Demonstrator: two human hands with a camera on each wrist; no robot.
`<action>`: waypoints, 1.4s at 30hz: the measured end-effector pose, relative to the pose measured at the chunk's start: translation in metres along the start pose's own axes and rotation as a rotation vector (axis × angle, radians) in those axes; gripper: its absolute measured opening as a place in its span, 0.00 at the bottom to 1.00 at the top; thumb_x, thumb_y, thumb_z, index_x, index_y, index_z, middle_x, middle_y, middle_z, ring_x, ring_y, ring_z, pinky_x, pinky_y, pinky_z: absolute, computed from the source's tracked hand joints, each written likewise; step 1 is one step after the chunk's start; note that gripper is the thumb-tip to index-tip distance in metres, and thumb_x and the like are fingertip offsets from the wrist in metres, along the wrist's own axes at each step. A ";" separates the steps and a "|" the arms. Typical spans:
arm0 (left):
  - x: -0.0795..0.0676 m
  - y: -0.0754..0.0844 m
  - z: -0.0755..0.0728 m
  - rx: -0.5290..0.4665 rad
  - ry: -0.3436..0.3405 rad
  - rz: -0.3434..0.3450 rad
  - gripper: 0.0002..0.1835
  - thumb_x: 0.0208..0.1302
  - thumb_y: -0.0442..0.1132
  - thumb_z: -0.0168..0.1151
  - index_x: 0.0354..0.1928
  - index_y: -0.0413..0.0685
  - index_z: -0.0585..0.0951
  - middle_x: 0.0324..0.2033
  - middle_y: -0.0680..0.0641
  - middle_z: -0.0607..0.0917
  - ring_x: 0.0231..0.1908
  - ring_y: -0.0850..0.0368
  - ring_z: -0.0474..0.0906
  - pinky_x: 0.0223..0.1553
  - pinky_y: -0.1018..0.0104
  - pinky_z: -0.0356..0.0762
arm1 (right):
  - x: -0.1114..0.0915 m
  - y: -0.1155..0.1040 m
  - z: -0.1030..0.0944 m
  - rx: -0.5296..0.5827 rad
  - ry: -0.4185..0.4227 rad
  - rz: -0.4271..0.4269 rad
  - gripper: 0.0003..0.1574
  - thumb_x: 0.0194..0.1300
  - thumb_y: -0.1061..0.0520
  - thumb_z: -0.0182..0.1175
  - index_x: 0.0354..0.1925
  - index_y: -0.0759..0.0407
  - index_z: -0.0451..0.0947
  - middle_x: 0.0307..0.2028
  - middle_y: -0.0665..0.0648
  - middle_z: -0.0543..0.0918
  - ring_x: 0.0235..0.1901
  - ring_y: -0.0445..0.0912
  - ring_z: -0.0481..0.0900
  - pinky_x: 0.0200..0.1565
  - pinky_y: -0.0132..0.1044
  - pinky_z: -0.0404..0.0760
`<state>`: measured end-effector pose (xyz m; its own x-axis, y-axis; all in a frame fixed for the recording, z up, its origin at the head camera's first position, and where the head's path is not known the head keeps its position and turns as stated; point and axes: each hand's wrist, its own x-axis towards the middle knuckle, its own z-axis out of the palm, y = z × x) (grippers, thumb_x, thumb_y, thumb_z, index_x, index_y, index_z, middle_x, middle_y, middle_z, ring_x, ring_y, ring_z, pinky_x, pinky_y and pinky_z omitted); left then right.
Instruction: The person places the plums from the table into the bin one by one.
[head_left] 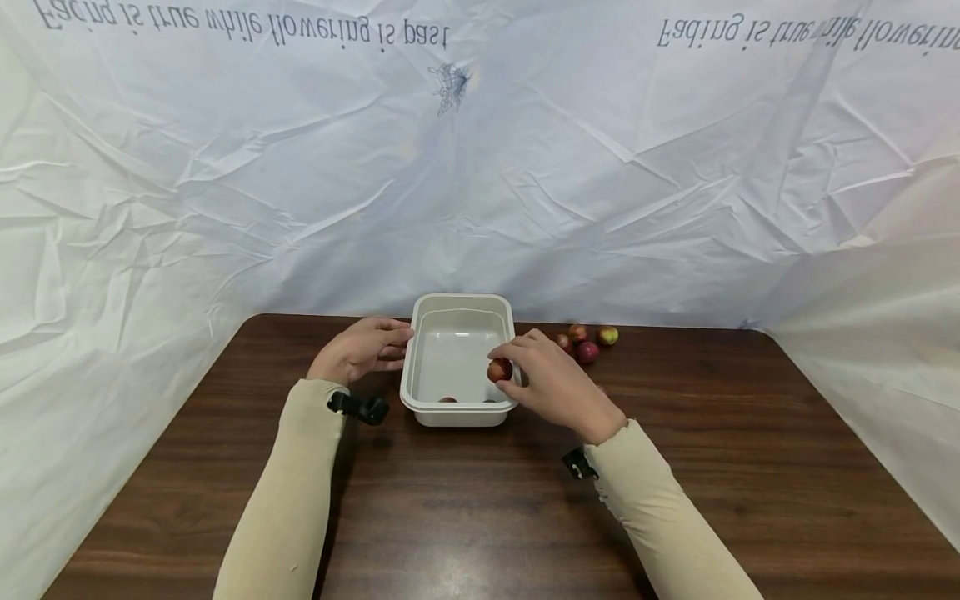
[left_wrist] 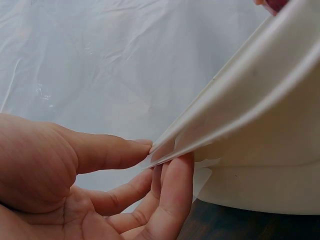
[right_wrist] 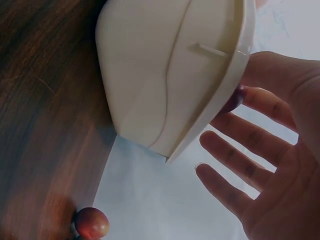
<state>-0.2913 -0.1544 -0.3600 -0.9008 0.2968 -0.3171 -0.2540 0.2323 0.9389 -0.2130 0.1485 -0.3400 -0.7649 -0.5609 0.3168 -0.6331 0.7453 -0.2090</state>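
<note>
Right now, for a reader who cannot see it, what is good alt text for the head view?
A person's right hand holds a reddish fruit over the right side of a white container, while the left hand holds its left side. More fruits lie to the right on a brown table.

Off-white tub, brownish-red fruit, dark-brown wood-grained table, white sheet with blue-grey lettering

On the sheet, two lines of text stand flipped top to bottom. The left line reads "Facing is true while flowering is past", its first word possibly "Fading"; the right line, "Fading is true while flowering", meets the picture's edge.
</note>
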 end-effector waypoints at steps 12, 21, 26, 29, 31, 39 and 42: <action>-0.001 0.000 0.000 -0.008 -0.006 0.007 0.26 0.79 0.41 0.54 0.72 0.35 0.67 0.60 0.37 0.79 0.44 0.60 0.83 0.47 0.67 0.86 | 0.000 0.000 0.003 0.021 -0.016 0.021 0.18 0.66 0.52 0.70 0.52 0.55 0.85 0.49 0.53 0.88 0.51 0.50 0.77 0.54 0.44 0.80; -0.001 0.000 0.001 -0.018 0.002 0.000 0.25 0.79 0.42 0.54 0.71 0.36 0.68 0.57 0.40 0.80 0.42 0.61 0.83 0.46 0.67 0.86 | -0.001 -0.001 0.000 0.005 -0.029 0.027 0.19 0.66 0.51 0.71 0.53 0.53 0.85 0.50 0.52 0.88 0.50 0.48 0.77 0.52 0.42 0.79; -0.002 0.000 0.001 -0.016 0.000 0.000 0.26 0.79 0.42 0.54 0.71 0.36 0.68 0.57 0.40 0.80 0.42 0.61 0.83 0.47 0.66 0.86 | -0.002 -0.002 -0.002 -0.007 -0.024 0.031 0.18 0.66 0.51 0.70 0.53 0.54 0.85 0.49 0.52 0.88 0.49 0.48 0.77 0.52 0.43 0.79; -0.002 0.001 0.001 -0.015 -0.001 0.001 0.26 0.79 0.42 0.55 0.71 0.36 0.68 0.56 0.41 0.81 0.42 0.61 0.83 0.47 0.66 0.86 | -0.002 -0.002 -0.004 -0.013 -0.023 0.043 0.19 0.67 0.51 0.70 0.54 0.54 0.84 0.50 0.52 0.88 0.50 0.49 0.77 0.54 0.44 0.79; -0.002 0.001 0.001 -0.013 0.001 0.000 0.25 0.79 0.42 0.54 0.71 0.36 0.68 0.56 0.40 0.81 0.42 0.61 0.83 0.48 0.65 0.86 | -0.003 -0.002 -0.005 -0.010 -0.026 0.052 0.19 0.67 0.51 0.70 0.54 0.54 0.84 0.50 0.53 0.87 0.51 0.49 0.77 0.55 0.45 0.79; -0.004 0.000 0.001 -0.013 0.011 0.001 0.25 0.80 0.41 0.53 0.71 0.37 0.69 0.59 0.38 0.80 0.42 0.61 0.84 0.47 0.65 0.86 | -0.003 0.002 -0.011 0.013 -0.003 0.056 0.19 0.67 0.52 0.70 0.55 0.55 0.84 0.51 0.55 0.87 0.52 0.50 0.76 0.58 0.46 0.79; -0.005 0.001 0.002 -0.016 0.017 -0.003 0.24 0.79 0.41 0.54 0.71 0.38 0.69 0.60 0.38 0.80 0.42 0.61 0.84 0.47 0.65 0.86 | -0.004 0.004 -0.013 0.024 0.002 0.064 0.20 0.67 0.52 0.69 0.55 0.55 0.84 0.51 0.55 0.87 0.53 0.50 0.76 0.58 0.45 0.79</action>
<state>-0.2865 -0.1537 -0.3579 -0.9056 0.2806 -0.3181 -0.2626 0.2181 0.9399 -0.2110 0.1584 -0.3296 -0.8034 -0.5120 0.3038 -0.5859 0.7707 -0.2505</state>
